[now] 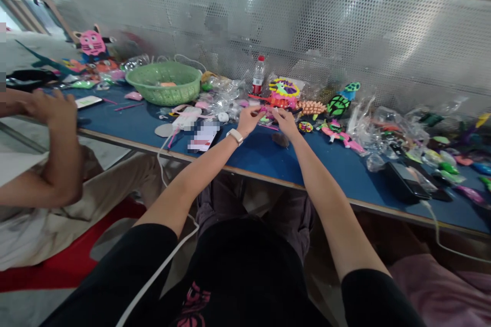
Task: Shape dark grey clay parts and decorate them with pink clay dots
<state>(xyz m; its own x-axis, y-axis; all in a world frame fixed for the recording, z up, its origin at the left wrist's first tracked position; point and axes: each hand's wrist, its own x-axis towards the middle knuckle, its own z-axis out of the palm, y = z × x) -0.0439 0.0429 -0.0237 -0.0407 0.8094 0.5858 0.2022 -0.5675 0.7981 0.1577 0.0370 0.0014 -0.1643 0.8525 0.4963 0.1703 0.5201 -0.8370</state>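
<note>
Above the blue table, my left hand (248,120), with a pale watch on its wrist, pinches a small magenta piece (263,110). The piece is too small to tell its kind. My right hand (286,121) is closed at the piece's right side, fingertips together; whether it grips the same piece or another bit is hard to see. Just behind the hands stands a colourful foam figure (284,91) with a yellow scalloped ring and a red base. A dark brownish lump (280,139) lies below my right hand. A phone (205,136) lies left of my left wrist.
A green basket (164,97) and a red-capped bottle (258,75) stand toward the back. Plastic bags and foam toys (337,135) are strewn along the table (264,158). A black box (406,184) lies right. A white cable (157,271) crosses my left arm. Another person's hand (49,104) is at left.
</note>
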